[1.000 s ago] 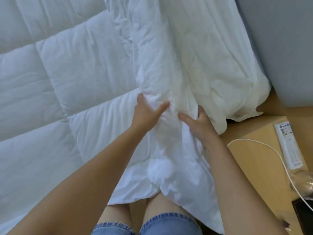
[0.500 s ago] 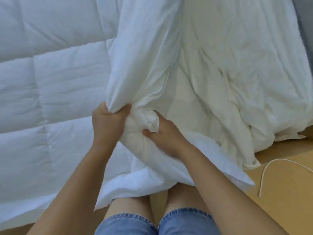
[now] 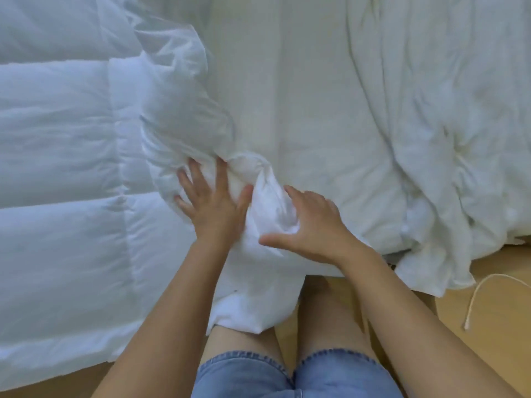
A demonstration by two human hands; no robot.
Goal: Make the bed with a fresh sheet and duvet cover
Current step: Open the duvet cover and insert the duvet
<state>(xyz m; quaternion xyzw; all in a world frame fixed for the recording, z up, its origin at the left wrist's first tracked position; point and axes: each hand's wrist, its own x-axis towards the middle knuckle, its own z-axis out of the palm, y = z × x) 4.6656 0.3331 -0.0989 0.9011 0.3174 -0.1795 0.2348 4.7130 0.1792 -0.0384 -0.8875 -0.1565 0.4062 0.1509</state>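
A white quilted duvet (image 3: 57, 173) covers the left half of the bed. A thin cream-white duvet cover (image 3: 316, 104) lies crumpled over the right half, bunched where the two meet. My left hand (image 3: 209, 202) lies flat with spread fingers, pressing on the bunched fabric at the duvet's edge. My right hand (image 3: 310, 225) is beside it, fingers bent over a gathered fold of the cover (image 3: 267, 196), thumb stretched out below; whether it grips the fold is unclear. A corner of fabric (image 3: 253, 308) hangs over the bed's edge onto my knees.
I am at the bed's near side, my legs in denim shorts (image 3: 287, 374) against it. Wooden floor (image 3: 474, 326) shows at the lower right with a white cable (image 3: 474, 297) lying on it. The cover's loose edge (image 3: 425, 271) droops to the floor.
My left hand let go of the lifted cover edge and now presses flat on the fabric. The raised cover has dropped onto the bed. My right hand's grip has loosened.
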